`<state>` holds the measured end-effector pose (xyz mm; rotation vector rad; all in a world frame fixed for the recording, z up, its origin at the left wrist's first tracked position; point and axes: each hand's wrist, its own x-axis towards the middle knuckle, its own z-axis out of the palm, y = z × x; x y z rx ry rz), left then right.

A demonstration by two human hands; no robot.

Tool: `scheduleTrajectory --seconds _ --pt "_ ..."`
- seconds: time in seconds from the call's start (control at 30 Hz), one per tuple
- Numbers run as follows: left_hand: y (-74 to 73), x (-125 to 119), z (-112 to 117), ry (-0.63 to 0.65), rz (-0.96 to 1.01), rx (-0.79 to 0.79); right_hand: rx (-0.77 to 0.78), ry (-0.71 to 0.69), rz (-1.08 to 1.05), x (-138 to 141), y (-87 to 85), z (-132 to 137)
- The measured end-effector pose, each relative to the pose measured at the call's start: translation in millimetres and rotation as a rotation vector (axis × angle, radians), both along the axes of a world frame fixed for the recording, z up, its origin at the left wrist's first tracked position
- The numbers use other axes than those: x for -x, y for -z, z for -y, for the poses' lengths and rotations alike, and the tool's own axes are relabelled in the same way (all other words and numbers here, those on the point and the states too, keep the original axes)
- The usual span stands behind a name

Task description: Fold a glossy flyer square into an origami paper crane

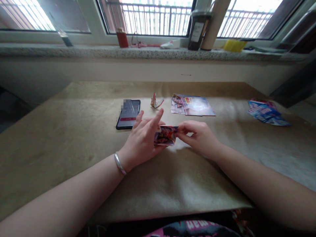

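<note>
Both hands hold a folded colourful paper (165,135) above the tabletop (74,138): the left hand (143,141) loosely, forefinger raised; the right hand (197,135) pinching its edge.

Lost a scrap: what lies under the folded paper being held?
Only tan table cover shows around the folded paper, held by left hand and right hand; directly beneath is hidden.

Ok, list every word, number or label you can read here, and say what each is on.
No text reads clearly.
Leaflets: red digits on a yellow patch, too blurred.
Folded paper between left hand and right hand: print only, no legible words.
Phone: screen blurred.
Jar label: too small.
Blue sheets: too blurred.
Garment: pale letters, upside down, unreadable.
</note>
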<state>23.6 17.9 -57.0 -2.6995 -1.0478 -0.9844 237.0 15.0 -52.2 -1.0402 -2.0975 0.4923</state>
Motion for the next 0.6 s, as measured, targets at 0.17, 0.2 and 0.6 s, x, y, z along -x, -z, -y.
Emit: scheduleTrajectory --seconds 0.17,0.2,0.6 --pt "-0.6 -0.5 -1.2 -0.035 0.083 0.048 0.045 -0.039 -0.06 -0.5 -2.0 2.0" --pt "0.0 -0.3 -1.5 -0.039 0.096 0.051 0.065 -0.048 -0.079 -0.2 -2.1 2.5" --pt "-4.6 -1.3 -0.3 0.01 0.164 0.054 -0.055 -0.004 -0.122 6.3 1.5 4.8"
